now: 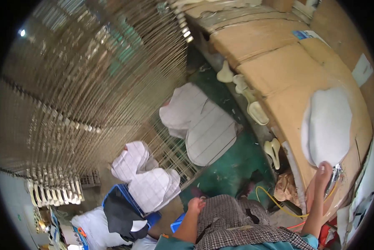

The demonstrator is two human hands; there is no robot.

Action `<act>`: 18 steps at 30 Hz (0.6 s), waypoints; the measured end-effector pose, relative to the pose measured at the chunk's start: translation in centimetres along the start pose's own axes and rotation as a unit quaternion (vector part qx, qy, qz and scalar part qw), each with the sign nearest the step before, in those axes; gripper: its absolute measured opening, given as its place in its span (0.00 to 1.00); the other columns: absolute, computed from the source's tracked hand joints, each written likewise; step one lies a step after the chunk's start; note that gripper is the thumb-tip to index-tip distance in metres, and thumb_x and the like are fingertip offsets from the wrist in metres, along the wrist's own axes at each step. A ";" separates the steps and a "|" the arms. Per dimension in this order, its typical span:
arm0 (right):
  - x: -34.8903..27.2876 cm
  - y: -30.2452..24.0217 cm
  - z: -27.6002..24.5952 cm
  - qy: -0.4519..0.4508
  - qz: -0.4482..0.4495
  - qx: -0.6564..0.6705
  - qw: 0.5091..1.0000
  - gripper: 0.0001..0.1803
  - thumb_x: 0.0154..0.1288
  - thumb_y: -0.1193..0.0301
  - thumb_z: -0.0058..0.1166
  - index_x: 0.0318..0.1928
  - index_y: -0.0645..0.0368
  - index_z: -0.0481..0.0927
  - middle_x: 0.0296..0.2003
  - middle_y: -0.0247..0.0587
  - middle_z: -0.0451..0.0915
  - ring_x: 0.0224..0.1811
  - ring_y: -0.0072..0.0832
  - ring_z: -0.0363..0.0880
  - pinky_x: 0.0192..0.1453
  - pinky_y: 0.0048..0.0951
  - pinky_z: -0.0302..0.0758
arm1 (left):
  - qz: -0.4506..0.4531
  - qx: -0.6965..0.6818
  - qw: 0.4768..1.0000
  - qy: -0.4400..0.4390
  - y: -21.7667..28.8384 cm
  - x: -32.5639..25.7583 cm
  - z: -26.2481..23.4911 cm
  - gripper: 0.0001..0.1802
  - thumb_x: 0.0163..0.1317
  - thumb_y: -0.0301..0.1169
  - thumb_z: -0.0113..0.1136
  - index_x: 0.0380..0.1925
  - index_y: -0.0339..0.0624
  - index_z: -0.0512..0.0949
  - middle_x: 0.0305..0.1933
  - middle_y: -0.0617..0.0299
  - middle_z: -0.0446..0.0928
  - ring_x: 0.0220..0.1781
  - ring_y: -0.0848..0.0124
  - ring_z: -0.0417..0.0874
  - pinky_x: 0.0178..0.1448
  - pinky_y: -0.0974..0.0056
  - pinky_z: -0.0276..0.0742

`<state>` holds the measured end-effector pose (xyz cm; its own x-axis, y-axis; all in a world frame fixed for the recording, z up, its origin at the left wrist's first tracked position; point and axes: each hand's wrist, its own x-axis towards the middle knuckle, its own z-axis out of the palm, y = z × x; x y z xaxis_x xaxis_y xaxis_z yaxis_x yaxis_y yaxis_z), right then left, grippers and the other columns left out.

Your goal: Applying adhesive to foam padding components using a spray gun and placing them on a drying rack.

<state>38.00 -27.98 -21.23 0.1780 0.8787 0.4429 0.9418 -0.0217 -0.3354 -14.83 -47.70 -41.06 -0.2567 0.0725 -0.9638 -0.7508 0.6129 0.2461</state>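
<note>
At the right, a white oval pad [330, 125], apparently more than one layer, lies on a cardboard-covered bench [274, 71]. My right hand [323, 170] is at its near end, closed round a silvery metal spray gun [336, 173] with a yellow hose running to it; most of the fingers are hidden. Close to my waist, my left hand [196, 204] hangs with its fingers curled, and nothing shows in it. Just beyond the left hand, white cut sheets [210, 135] with rounded lobes rest on a wire mesh rack [153, 141].
More white sheets [151, 183] lie on the rack's near part. Cream saddle-shaped pieces [257, 112] line the bench's left edge. A yellow hose [274, 202] loops beside my legs. A blue crate [122, 193] with dark sheet material and a white sack [97, 227] stand at lower left.
</note>
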 end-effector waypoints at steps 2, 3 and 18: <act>0.7 6.1 -2.6 0.000 0.088 -0.175 0.981 0.14 0.55 0.73 0.52 0.43 0.63 0.73 0.45 0.52 0.72 0.50 0.45 0.66 0.55 0.42 0.62 | 0.127 0.132 0.980 -0.083 2.7 -2.8 5.4 0.16 0.53 0.26 0.51 0.45 0.42 0.70 0.32 0.57 0.76 0.21 0.67 0.76 0.23 0.67 0.72; -0.6 9.7 -2.5 0.032 0.090 -0.234 0.967 0.22 0.53 0.70 0.54 0.51 0.61 0.70 0.49 0.52 0.69 0.55 0.48 0.62 0.61 0.43 0.57 | 0.181 0.198 0.959 -0.091 4.5 -4.1 7.8 0.19 0.54 0.26 0.52 0.48 0.40 0.68 0.34 0.57 0.76 0.22 0.67 0.77 0.23 0.68 0.72; -2.7 20.0 -6.5 0.110 0.375 0.069 0.918 0.28 0.41 0.80 0.44 0.51 0.64 0.69 0.37 0.48 0.74 0.39 0.39 0.73 0.44 0.35 0.70 | 0.254 0.533 0.789 -0.167 2.0 -10.3 22.9 0.20 0.48 0.28 0.54 0.46 0.43 0.72 0.29 0.62 0.76 0.17 0.73 0.74 0.20 0.69 0.68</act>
<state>58.20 -33.90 -23.74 0.8290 0.5240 0.1956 0.4882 -0.5072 -0.7103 0.25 -29.16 -33.04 -0.0517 0.6166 -0.7856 0.3832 0.7386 0.5546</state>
